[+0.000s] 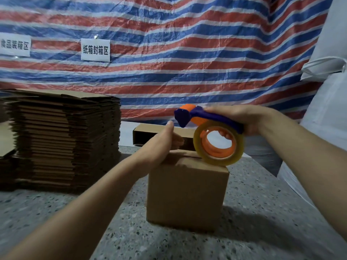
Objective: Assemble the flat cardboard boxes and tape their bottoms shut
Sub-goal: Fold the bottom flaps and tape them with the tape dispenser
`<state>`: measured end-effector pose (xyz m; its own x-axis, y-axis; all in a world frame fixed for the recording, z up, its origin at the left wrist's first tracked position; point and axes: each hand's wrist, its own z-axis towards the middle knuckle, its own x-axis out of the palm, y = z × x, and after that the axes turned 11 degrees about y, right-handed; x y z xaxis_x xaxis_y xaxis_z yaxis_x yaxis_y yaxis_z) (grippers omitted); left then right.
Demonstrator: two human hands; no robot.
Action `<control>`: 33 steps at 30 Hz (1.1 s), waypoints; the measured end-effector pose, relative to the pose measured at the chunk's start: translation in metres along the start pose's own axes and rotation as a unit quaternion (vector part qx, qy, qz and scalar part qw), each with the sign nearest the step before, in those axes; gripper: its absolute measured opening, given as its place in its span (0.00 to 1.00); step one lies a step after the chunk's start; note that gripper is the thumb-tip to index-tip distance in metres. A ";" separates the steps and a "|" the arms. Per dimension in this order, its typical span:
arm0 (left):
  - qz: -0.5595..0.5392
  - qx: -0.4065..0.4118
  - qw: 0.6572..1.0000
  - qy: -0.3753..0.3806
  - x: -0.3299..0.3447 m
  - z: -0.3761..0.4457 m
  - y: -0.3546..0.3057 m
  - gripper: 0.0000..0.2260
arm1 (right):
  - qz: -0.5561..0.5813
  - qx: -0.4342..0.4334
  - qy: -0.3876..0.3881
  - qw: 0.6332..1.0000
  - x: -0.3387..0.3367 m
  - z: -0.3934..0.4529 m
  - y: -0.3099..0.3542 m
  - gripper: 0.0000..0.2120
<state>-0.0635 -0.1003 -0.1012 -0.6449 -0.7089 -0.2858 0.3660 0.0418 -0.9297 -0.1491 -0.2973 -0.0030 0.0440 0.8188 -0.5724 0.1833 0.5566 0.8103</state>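
The tape dispenser (210, 132) is being gripped by the right hand (242, 119) above the box (187, 192), whose top is being pressed by the flat-fingered left hand (161, 145).

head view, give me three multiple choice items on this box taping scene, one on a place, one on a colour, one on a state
1. Where is the stack of flat cardboard?
A. left of the assembled box
B. on top of it
C. right of it

2. What colour is the tape dispenser handle?
A. green
B. purple
C. white

3. What is the right hand doing?
A. hanging idle
B. pressing the floor
C. gripping the dispenser

Key: 1 A, the stack stands left of the box; 2 B, purple handle over an orange core; 3 C, fingers wrap its handle.
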 end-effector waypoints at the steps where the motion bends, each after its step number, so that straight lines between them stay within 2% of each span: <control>1: -0.020 -0.009 0.999 -0.031 -0.001 0.002 -0.001 0.30 | -0.010 0.000 0.002 1.000 0.000 0.004 0.002 0.34; 3: -0.083 -0.053 0.992 -0.079 -0.004 0.009 -0.007 0.31 | -0.022 0.004 0.011 1.000 -0.003 0.006 0.003 0.36; 5: -0.143 -0.085 0.981 -0.096 -0.012 0.014 -0.013 0.30 | -0.034 0.008 0.037 0.999 -0.004 0.008 0.006 0.36; 9: -0.212 -0.099 0.969 -0.082 -0.023 0.017 -0.018 0.24 | -0.052 0.007 0.049 0.997 -0.002 0.010 0.010 0.35; 16: -0.217 -0.128 0.968 -0.018 -0.015 0.015 -0.021 0.15 | -0.054 0.008 0.052 0.997 -0.004 0.011 0.009 0.36; 23: -0.236 -0.106 0.963 -0.073 -0.007 0.012 -0.020 0.05 | -0.069 0.014 0.065 0.995 -0.008 0.013 0.012 0.35; 27: -0.242 -0.102 0.953 -0.152 0.000 0.016 -0.012 0.06 | -0.117 0.058 0.081 0.988 -0.022 0.007 0.016 0.35; 29: -0.278 -0.120 0.934 -0.189 -0.001 0.018 -0.011 0.06 | -0.139 0.075 0.074 0.985 -0.031 0.003 0.015 0.36; 31: -0.294 -0.119 0.929 -0.190 -0.003 0.018 -0.012 0.05 | -0.148 0.087 0.064 0.983 -0.036 0.002 0.012 0.37; 33: -0.299 -0.116 0.929 -0.186 -0.004 0.017 -0.012 0.09 | -0.150 0.094 0.062 0.982 -0.037 0.003 0.007 0.37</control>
<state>-0.0540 -0.1094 -0.0847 -0.3935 -0.8466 0.3584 -0.1658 -0.3181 -0.9335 -0.1467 -0.3237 0.0238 -0.1567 0.6399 -0.7523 0.3481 0.7486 0.5643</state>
